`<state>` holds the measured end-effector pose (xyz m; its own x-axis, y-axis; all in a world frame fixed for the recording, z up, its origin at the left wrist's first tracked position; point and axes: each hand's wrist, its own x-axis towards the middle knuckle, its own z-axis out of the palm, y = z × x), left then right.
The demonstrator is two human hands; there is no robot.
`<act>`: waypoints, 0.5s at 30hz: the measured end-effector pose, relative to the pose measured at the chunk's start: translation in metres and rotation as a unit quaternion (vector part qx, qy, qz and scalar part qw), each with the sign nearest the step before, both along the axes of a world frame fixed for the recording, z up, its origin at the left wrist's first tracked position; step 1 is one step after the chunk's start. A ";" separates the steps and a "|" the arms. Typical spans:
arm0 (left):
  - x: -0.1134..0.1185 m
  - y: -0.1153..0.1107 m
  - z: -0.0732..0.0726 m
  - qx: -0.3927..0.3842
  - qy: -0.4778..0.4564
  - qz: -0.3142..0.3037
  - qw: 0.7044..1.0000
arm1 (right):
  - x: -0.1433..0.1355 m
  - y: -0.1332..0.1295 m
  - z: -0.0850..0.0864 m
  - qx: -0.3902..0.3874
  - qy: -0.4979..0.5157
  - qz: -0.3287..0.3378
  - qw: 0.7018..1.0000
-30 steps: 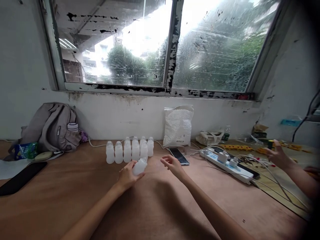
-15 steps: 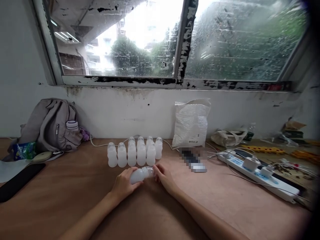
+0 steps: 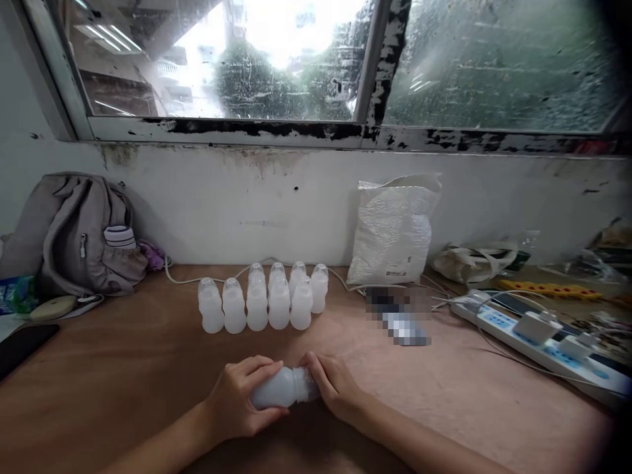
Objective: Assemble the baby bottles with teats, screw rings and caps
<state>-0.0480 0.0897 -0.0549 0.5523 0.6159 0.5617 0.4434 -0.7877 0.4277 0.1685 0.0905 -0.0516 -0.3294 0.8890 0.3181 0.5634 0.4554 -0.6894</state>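
A frosted white plastic bottle (image 3: 277,388) with a clear cap lies sideways between my hands, above the near part of the table. My left hand (image 3: 247,394) wraps around its body, thumb below and fingers above. At the other end, my right hand (image 3: 334,387) closes over the clear cap (image 3: 305,384), hiding part of it. Beyond my hands, several similar bottles (image 3: 257,306) stand upright in a close group, each with a clear domed top.
A grey backpack (image 3: 81,237) leans at the left against the wall. Toward the right are a white padded bag (image 3: 392,230), a blurred-out flat object (image 3: 399,319) and a white power strip (image 3: 553,349) with cables. A dark slab (image 3: 24,349) lies at the left edge.
My hands and the held bottle sit lower in view, nearer to me. My right hand now covers more of the cap. The camera view has shifted closer and downward; the standing bottles keep their arrangement.
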 end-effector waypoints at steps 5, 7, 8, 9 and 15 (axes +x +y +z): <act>0.004 -0.009 -0.001 0.036 0.018 0.019 0.999 | 0.000 -0.013 0.002 0.037 -0.015 -0.013 0.999; 0.005 -0.014 -0.001 0.031 0.022 0.025 0.999 | -0.001 -0.019 0.003 0.048 -0.022 -0.006 0.999; 0.005 -0.016 -0.001 0.030 0.022 0.023 0.999 | -0.002 -0.022 0.004 0.048 -0.027 0.007 0.998; 0.005 -0.019 -0.001 0.032 0.020 0.018 0.999 | -0.002 -0.025 0.005 0.046 -0.034 0.024 0.998; 0.008 -0.030 -0.003 0.049 -0.022 -0.025 0.998 | -0.005 -0.040 0.011 0.071 -0.052 0.086 0.992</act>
<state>-0.0402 0.0592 -0.0574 0.5543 0.5297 0.6420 0.3855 -0.8470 0.3660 0.1640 0.0509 -0.0402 -0.5096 0.7661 0.3916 0.5346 0.6386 -0.5536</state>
